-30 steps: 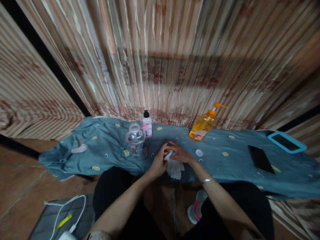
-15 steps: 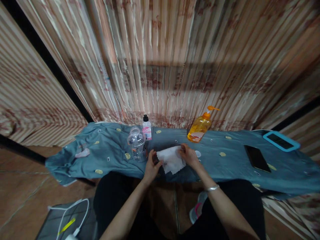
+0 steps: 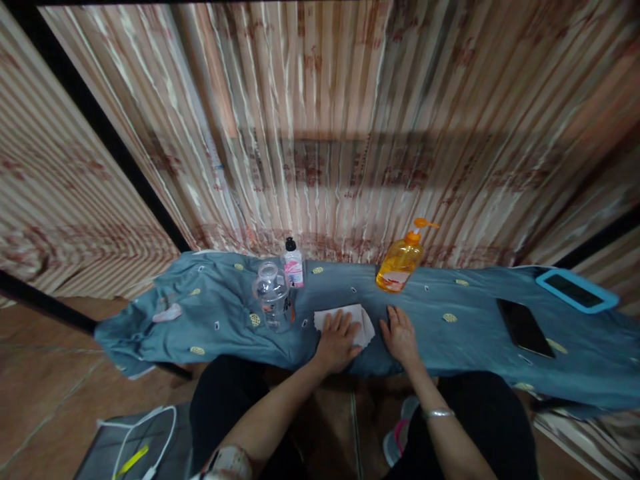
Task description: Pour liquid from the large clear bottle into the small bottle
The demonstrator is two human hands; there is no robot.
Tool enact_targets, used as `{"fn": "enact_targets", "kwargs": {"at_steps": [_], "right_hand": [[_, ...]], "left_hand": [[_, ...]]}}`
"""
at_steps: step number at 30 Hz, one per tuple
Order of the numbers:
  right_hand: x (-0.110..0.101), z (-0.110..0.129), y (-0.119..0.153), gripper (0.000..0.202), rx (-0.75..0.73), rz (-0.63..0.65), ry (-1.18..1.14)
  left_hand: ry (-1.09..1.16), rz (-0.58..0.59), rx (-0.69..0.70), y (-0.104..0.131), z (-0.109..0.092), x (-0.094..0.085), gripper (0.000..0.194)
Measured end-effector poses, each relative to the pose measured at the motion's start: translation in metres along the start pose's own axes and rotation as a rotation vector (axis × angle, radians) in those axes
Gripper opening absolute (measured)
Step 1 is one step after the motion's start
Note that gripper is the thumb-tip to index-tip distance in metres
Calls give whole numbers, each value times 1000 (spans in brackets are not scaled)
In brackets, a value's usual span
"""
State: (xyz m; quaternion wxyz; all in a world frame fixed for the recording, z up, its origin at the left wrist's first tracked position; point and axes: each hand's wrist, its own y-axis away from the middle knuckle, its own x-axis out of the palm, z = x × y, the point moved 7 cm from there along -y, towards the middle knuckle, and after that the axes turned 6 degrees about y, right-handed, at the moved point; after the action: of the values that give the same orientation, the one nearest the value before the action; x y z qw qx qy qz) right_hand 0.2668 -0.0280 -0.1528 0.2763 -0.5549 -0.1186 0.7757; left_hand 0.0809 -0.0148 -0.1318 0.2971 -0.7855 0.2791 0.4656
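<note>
A white tissue [image 3: 367, 325] lies flat on the blue-grey cloth [image 3: 450, 347] over the bench, its right part folded over. My left hand [image 3: 338, 340] rests on the tissue, palm down with fingers spread. Just right of it, my right hand [image 3: 401, 337] lies on the cloth with its fingers stretched out, apart from the tissue and holding nothing. A clear plastic cup with a domed lid [image 3: 273, 297] stands left of the tissue. Behind that cup is a small bottle with a black cap [image 3: 294, 265]. An orange pump bottle [image 3: 400, 263] stands beyond my right hand.
On the right lie a black phone [image 3: 525, 327] and a blue-framed device [image 3: 575, 291]. A small pale item [image 3: 167, 313] is at the left end. Striped curtains [image 3: 320, 133] hang behind the bench. A white cable [image 3: 167, 440] lies on a dark surface at lower left.
The tissue, held up between both hands before, now lies on the cloth. My left hand has moved onto it; my right hand has let go and moved right, covering where a small white disc showed.
</note>
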Motion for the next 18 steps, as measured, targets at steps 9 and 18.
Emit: {"fn": "enact_targets", "kwargs": {"at_steps": [9,18], "right_hand": [[6,-13,3,38,25,-67,-19],[3,-22,7,40,123,-141,-67]], "left_hand": [[-53,1,13,5,3,4,58],[8,-27,-36,22,-7,-2,57]]}}
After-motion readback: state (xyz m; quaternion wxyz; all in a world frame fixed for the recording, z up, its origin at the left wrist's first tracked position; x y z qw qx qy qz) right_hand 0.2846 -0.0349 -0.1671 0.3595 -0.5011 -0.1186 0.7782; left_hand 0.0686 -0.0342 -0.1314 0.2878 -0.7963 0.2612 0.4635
